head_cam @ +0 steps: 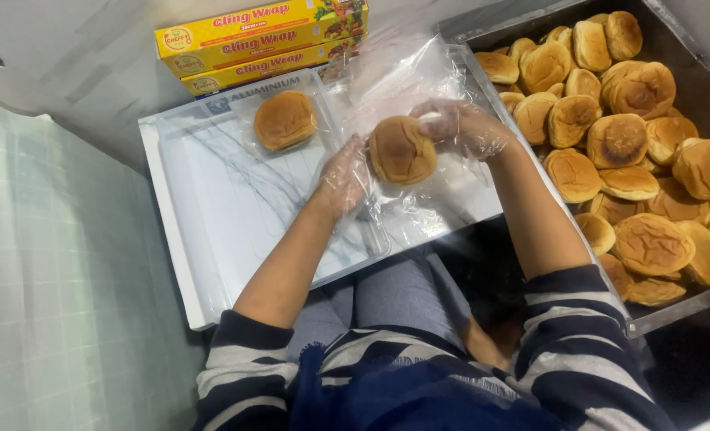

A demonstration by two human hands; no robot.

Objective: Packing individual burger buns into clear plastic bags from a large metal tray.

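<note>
Both my hands wear thin clear plastic gloves. My left hand and my right hand hold one round brown bun between them, above a white tray. A sheet of clear cling film spreads under and behind the bun, crumpled over the tray's right half. A second bun, covered in film, lies on the tray at its far left part.
A dark metal tray on my right holds several brown buns piled together. Two long yellow cling film boxes lie stacked beyond the white tray. A pale tiled surface is at my left. My knees are below the tray.
</note>
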